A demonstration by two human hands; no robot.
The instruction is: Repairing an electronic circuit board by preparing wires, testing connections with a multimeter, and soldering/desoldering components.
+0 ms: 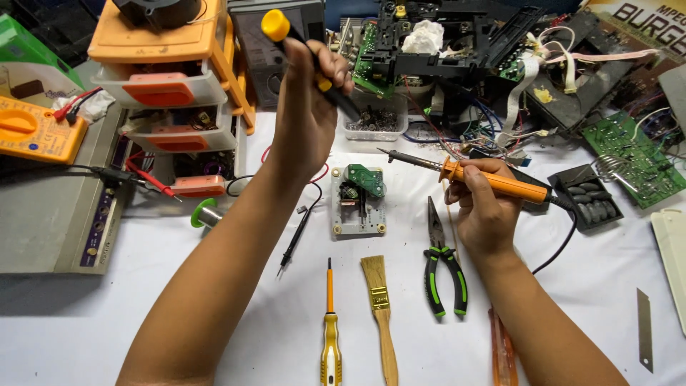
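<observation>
While the left hand (309, 107) grips a yellow-capped tool (311, 63) at 12 o'clock, right hand (484, 207) clasping soldering iron (471, 174), small module (359, 200) between, pliers (443, 264) at 6 o'clock.

The left hand (309, 107) is raised high, its fingers closed in a fist, with the forearm stretched diagonally upward. The right hand (484, 207) stays lower, fingers curled shut, thumb on top, wrist slightly bent.

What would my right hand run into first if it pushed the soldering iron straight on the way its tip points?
The right hand aims the soldering iron left and slightly up. Its tip seems to point past the small module toward the raised left hand, probably the wrist, though depth is unclear.
</observation>
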